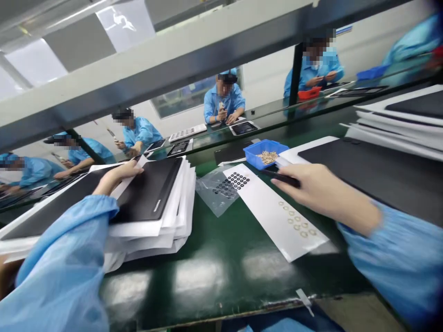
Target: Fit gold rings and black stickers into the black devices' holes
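My left hand (117, 177) lay flat, fingers open, on the stack of black panels (148, 193) — my right hand (311, 189) gripped a dark tool (284, 178), perhaps tweezers, over the white strip (273, 214).

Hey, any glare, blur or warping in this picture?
Head view: lights leave glare patches on the green table; the wide lens tilts and bows the shelf beam; the right hand with its dark tool and the left hand look fairly sharp; the far-right edge is smeared.
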A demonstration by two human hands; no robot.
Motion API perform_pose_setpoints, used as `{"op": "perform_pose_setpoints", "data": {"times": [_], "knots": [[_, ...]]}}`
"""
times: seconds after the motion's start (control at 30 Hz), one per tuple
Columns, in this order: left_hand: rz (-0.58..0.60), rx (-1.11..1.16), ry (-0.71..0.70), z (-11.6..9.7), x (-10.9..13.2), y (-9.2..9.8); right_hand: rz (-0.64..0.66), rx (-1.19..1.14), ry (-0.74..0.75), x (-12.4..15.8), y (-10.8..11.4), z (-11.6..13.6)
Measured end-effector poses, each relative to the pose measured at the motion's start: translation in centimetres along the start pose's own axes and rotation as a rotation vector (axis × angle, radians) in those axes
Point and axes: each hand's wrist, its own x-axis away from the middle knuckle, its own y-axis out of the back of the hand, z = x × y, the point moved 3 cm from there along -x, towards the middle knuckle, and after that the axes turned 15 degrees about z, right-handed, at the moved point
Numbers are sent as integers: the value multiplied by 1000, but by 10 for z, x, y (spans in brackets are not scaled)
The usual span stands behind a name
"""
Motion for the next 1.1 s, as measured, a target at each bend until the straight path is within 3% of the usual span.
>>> {"op": "perform_pose_setpoints", "data": {"times": [0.1,0.17,0.27,0.37,0.43,0.53,0.63,0.77,1.1], "knots": [[-29,-30,-26,-38,2,3,-129,97,-59,59,24,-21],[-34,-38,-100,-82,11,-15,-183,154,-115,86,22,-28],[99,-40,-286,-156,35,-80,-194,47,-68,95,-3,-17],[218,-58,-337,-200,59,-154,23,-15,-22,85,-46,3],[273,-62,-309,-202,73,-188,140,35,-73,83,-72,7],[345,-33,-327,-187,94,-208,163,83,-122,98,-98,5],[408,27,-376,-175,112,-206,93,96,-161,124,-105,2],[455,22,-405,-175,120,-202,65,136,-199,148,-101,6],[391,63,-448,-190,109,-207,93,126,-263,155,-94,-10]]}}
